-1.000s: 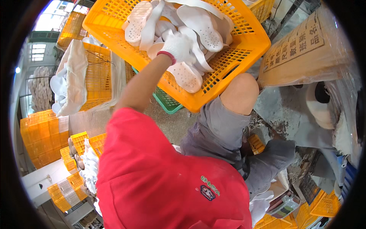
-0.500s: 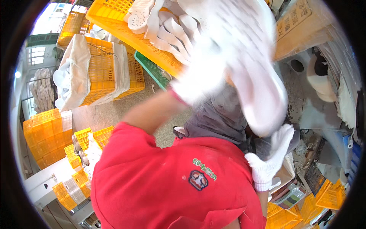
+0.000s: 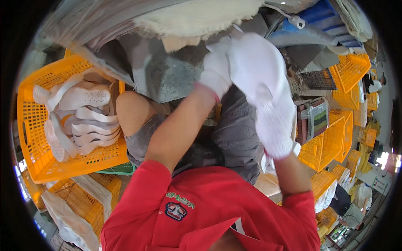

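Both my hands wear white knit gloves. Between them is a white, smooth, curved insole (image 3: 257, 62), held over my lap. My left hand (image 3: 217, 67) grips its left edge, though the fingers are partly hidden by it. From below right, my right hand (image 3: 275, 125) closes on its lower end, and the fingertips blend into the white surface. At the left, a yellow plastic crate (image 3: 46, 161) holds several more white insoles (image 3: 86, 98), some dotted with small holes and some stacked with wavy edges.
In front of my knees stands a grey metal surface (image 3: 176, 73), with a cream fleece piece (image 3: 197, 19) hanging above it. Several yellow crates (image 3: 320, 144) and a bundle of coloured sheets (image 3: 312, 119) are at the right. Another person (image 3: 356, 209) appears at the far right.
My view has swung to the right. The insole has come away from the crate with my left hand to over my lap. My right hand, earlier free with fingers stretched, now grips it too.
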{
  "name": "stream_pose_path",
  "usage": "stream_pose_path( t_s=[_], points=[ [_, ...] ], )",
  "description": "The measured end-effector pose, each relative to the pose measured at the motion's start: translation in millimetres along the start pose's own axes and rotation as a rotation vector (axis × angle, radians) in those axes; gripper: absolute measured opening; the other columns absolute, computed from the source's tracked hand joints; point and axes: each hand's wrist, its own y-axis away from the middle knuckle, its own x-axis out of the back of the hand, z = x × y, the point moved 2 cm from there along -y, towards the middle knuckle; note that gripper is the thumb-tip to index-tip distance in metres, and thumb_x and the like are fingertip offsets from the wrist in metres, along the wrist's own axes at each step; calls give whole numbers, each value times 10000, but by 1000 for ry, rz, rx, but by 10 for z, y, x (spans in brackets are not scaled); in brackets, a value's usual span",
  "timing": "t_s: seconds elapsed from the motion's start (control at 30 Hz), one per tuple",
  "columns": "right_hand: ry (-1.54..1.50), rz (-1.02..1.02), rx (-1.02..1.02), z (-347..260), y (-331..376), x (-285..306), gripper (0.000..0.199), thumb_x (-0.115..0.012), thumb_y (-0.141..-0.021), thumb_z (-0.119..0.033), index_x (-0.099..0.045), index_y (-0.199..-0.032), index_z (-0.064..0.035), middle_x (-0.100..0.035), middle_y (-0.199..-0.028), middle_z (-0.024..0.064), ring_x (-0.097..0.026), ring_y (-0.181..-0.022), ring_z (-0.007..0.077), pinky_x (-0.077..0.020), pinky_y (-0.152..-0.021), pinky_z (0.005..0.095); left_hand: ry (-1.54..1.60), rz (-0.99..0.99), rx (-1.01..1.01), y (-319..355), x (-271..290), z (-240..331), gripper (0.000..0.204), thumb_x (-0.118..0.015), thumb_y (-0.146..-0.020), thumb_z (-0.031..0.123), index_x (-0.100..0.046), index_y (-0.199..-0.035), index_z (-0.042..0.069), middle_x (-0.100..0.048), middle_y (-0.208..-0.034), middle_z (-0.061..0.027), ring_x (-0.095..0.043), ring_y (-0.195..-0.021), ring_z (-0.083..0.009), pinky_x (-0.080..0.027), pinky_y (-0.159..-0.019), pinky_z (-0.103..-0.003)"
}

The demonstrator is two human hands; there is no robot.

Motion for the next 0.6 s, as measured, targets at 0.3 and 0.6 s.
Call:
stream_pose_path(
  t_s=[0.3, 0.6],
  points=[
    [776, -99, 520, 489, -1527, -655, 225, -539, -973, -154, -729, -999, -37, -722, -1069, 212, -717, -978, 389, -581, -825, 510, -1753, 276, 76, 312, 541, 1491, 622, -742, -1000, 273, -540, -1489, -53, -692, -1331, -140, -652, -1230, -227, -491, -1117, -348],
    [-160, -335, -31, 40, -1034, -441, 759, -791, -845, -443, -610, -1412, 29, -724, -1203, 241, -719, -1130, 331, -552, -1009, 379, -440, -103, -13, 638, 205, 313, 398, -735, -987, 110, -627, -1340, -40, -723, -1175, -52, -702, -1041, -162, -580, -931, -335]
  ],
)
